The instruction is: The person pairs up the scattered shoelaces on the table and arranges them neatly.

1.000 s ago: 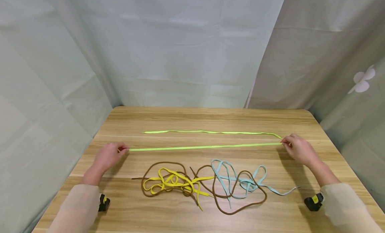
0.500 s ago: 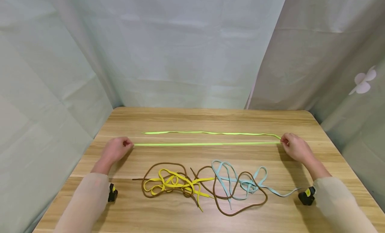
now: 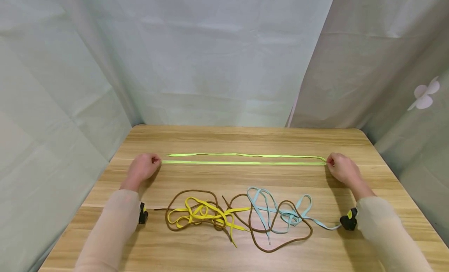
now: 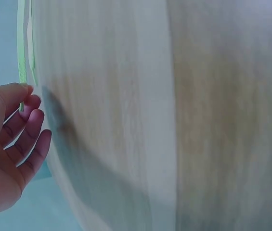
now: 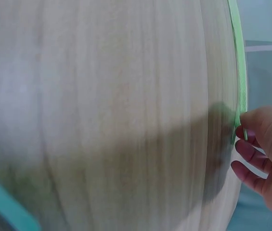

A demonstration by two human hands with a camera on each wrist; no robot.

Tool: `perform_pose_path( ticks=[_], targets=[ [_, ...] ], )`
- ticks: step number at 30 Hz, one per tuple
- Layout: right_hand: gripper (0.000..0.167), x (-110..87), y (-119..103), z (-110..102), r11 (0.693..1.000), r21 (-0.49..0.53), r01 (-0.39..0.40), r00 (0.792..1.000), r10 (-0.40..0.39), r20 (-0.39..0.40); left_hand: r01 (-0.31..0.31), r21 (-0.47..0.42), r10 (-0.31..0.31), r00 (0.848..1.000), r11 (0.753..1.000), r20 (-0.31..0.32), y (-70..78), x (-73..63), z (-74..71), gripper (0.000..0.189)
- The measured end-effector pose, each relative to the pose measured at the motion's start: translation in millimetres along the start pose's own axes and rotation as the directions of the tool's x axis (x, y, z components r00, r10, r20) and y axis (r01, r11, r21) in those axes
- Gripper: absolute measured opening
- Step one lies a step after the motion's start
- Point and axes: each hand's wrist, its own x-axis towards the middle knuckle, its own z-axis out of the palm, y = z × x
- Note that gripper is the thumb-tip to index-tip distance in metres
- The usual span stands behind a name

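Observation:
A flat lime-green shoelace (image 3: 242, 163) is stretched straight between both hands in the head view. My left hand (image 3: 143, 166) pinches its left end between thumb and index finger, and the tip (image 4: 21, 107) pokes out below the pinch in the left wrist view. The right hand (image 3: 343, 168) pinches the other end, with the other fingers loosely bent in the right wrist view. Just behind, another lime-green shoelace (image 3: 238, 154) lies along the wooden table (image 3: 196, 258), slightly wavy. Its right end runs up beside my right fingertips; whether they touch it I cannot tell.
Nearer the front lie a tangled yellow shoelace (image 3: 191, 214) and a light blue shoelace (image 3: 261, 217). Brown round laces (image 3: 277, 246) loop through both piles. Pale curtains (image 3: 210, 69) hang behind the table and at its sides.
The stretched lace has moved away from me, closer to the lying one. My left hand went forward and to the right; the right hand shifted slightly forward. Both kept their pinch.

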Motion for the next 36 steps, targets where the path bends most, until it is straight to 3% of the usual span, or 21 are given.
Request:
perform_pose_path(
  ticks=[19, 30, 36],
  targets=[
    [0.013, 13.9, -1.1, -0.3, 0.99, -0.045, -0.131, 0.983, 0.135, 0.123, 0.056, 0.016, -0.056, 0.998, 0.998, 0.001, 11.2, 21.9, 7.6, 0.021],
    [0.014, 21.6, -1.7, 3.9, 0.991, -0.038, -0.132, 0.983, 0.136, 0.124, 0.124, 0.02, -0.125, 0.992, 0.992, 0.016, 12.1, 27.2, 9.6, 0.022],
    [0.012, 22.7, -1.0, 3.6, 0.987, -0.046, -0.151, 0.98, 0.156, 0.127, 0.125, 0.022, -0.124, 0.992, 0.992, -0.007, 14.0, 31.1, 11.1, 0.019]
  ],
)
